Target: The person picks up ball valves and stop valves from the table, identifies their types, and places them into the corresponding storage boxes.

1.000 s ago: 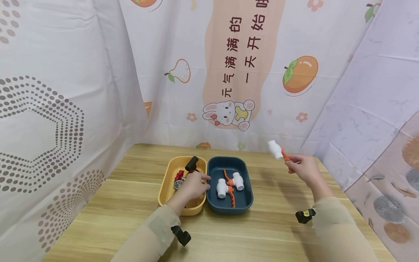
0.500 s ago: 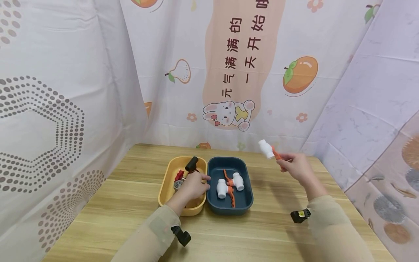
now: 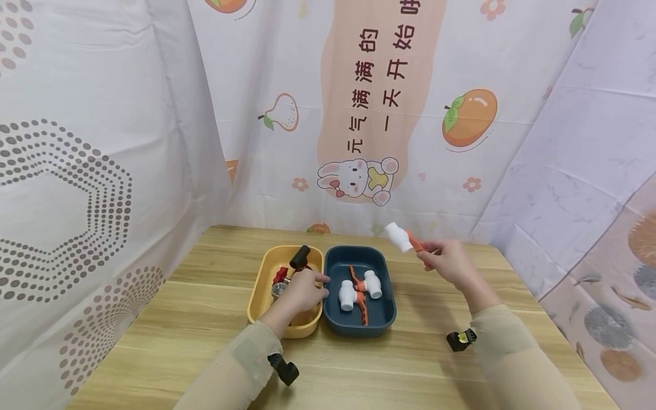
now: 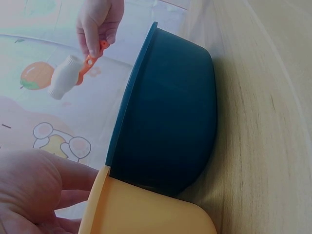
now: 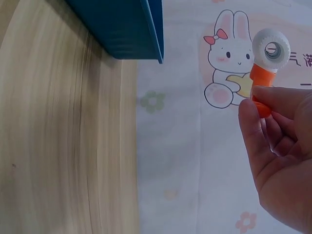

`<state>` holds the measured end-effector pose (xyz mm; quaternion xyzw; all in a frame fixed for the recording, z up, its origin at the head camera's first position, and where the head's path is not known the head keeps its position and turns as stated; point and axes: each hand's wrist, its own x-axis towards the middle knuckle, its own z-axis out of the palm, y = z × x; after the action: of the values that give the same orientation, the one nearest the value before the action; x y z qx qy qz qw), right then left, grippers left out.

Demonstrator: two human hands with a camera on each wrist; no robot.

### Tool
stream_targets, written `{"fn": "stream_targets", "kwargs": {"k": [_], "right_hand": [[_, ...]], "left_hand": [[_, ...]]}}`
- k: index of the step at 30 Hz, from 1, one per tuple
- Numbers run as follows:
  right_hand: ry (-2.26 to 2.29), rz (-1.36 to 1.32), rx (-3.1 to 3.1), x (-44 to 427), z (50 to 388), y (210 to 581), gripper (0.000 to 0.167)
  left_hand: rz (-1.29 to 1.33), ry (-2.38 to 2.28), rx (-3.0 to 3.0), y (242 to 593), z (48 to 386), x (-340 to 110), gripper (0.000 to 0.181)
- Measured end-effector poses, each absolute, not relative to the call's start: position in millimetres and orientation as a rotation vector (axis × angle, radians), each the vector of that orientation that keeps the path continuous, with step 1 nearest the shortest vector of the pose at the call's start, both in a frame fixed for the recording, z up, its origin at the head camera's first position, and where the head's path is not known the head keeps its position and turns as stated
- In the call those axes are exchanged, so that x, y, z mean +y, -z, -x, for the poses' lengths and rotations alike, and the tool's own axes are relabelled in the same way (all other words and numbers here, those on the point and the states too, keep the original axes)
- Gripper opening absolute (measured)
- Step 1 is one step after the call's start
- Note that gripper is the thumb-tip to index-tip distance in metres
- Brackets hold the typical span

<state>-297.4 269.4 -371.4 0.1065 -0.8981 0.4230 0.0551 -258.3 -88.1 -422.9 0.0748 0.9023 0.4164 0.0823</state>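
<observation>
My right hand (image 3: 451, 263) pinches the orange lever of a white plastic ball valve (image 3: 398, 237), held in the air to the right of the blue bin. The right wrist view shows the valve's round open end (image 5: 271, 48) above the thumb and fingers. My left hand (image 3: 303, 289) is over the yellow bin (image 3: 254, 304), its fingers reaching to the rim beside the blue bin (image 3: 335, 327) and holding nothing visible. Two more white ball valves with orange levers, a left one (image 3: 347, 295) and a right one (image 3: 373, 284), lie in the blue bin.
The yellow bin holds a black-handled piece (image 3: 300, 256), a red-handled piece (image 3: 280, 275) and a metal fitting (image 3: 278, 290), partly covered by my left hand. Both bins stand side by side on the wooden table (image 3: 205, 319). A printed curtain (image 3: 287, 188) hangs behind the table.
My right hand has moved left with the ball valve, bringing it nearer to the blue bin. The left hand and the bins have stayed in place.
</observation>
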Motion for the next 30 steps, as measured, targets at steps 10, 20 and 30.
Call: {"fn": "stream_targets", "kwargs": {"k": [10,20,30], "right_hand": [[-1.302,-0.370,-2.771,243.5,300.5,374.6,0.026],[-1.267,-0.393,-2.853,220.6,302.5,380.5,0.025],[-1.232,-0.427,-2.874,204.8,304.2,386.5,0.025]], "left_hand": [[-0.221,-1.247,2.691,423.6,258.9,-89.0,0.036],[-0.241,-1.248,2.692,425.6,260.1,-89.7,0.036],[-0.242,-1.230,2.701,425.1,260.4,-89.4,0.035]]}}
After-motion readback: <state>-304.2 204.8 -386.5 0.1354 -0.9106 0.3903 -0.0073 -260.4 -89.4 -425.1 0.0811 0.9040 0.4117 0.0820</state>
